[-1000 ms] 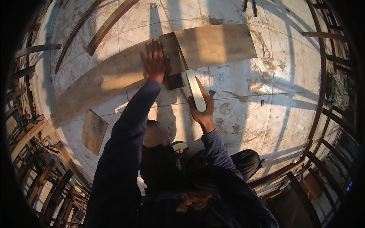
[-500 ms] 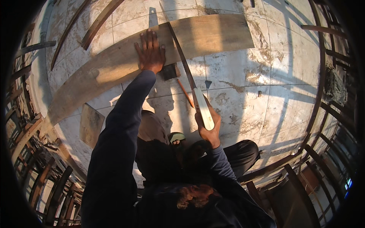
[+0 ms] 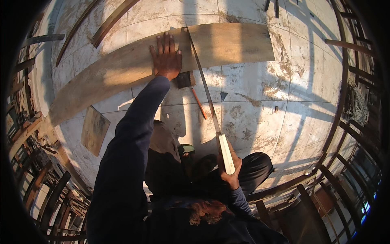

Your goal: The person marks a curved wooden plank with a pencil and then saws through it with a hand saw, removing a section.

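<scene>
A long wooden board (image 3: pixel 122 68) lies across the tiled floor, raised on a dark block (image 3: pixel 184 80) near its middle. Flat on top of it, with fingers spread, rests my left hand (image 3: pixel 167 59). My right hand (image 3: pixel 232 166) is wrapped round the pale handle of a handsaw (image 3: pixel 208 95). The saw's blade slants up and away, and its far end lies across the board just right of my left hand. An orange pencil (image 3: pixel 199 104) is on the floor between the block and the blade.
A short wood offcut (image 3: pixel 95 130) lies left of my left forearm. Curved wooden strips (image 3: pixel 111 22) are on the floor at the far left. Stacked dark timber (image 3: pixel 55 195) lines the left side, and wooden slats (image 3: pixel 341 195) stand along the right. My foot (image 3: pixel 186 149) is below the block.
My right hand has drawn the saw back toward me, so its tip now reaches only the board's far edge. My left hand stays pressed on the board. The view has shifted slightly.
</scene>
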Demonstrator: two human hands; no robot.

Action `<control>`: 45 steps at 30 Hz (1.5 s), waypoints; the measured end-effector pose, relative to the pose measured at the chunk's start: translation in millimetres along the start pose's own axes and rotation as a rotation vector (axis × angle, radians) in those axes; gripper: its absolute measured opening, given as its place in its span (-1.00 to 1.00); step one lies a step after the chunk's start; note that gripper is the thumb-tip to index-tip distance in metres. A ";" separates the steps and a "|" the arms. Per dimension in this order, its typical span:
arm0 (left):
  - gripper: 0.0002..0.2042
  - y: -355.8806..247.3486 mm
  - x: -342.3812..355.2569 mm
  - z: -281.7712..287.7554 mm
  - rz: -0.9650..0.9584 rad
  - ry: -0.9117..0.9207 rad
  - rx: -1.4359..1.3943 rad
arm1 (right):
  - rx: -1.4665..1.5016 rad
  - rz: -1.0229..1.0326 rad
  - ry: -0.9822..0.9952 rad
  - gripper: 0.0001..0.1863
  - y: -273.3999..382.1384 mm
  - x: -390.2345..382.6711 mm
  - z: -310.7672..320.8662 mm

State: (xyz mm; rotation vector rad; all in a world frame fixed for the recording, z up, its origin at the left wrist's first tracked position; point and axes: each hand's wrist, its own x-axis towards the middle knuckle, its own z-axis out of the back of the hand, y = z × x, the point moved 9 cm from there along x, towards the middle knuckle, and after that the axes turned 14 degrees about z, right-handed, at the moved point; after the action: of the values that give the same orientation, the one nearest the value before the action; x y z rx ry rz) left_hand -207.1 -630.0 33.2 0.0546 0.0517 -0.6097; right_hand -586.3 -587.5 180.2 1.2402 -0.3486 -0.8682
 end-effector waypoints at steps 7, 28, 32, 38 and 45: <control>-0.36 -27.1 17.2 5.1 -0.038 -0.029 -0.087 | 0.019 0.171 -0.073 -0.48 0.8 152.5 -45.0; -0.35 -2.6 4.7 5.0 -0.032 -0.035 -0.019 | 0.029 -0.038 -0.119 -0.52 -4.6 27.8 -11.6; -0.36 -41.0 11.7 5.5 -0.080 -0.074 -0.078 | 0.087 0.223 -0.125 -0.52 -6.9 158.0 -35.7; -0.36 2.2 4.2 -4.6 -0.024 -0.075 -0.005 | 0.106 -0.022 -0.017 -0.43 -13.0 -10.0 -9.8; -0.37 -30.7 4.1 -4.1 -0.069 -0.065 -0.056 | 0.076 0.238 -0.099 -0.38 4.6 151.4 -34.6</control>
State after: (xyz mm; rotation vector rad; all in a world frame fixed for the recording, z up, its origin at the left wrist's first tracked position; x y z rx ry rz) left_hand -221.5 -657.2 27.7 -0.0217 0.0073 -0.6781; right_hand -464.2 -675.1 140.8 1.1998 -0.6008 -0.7181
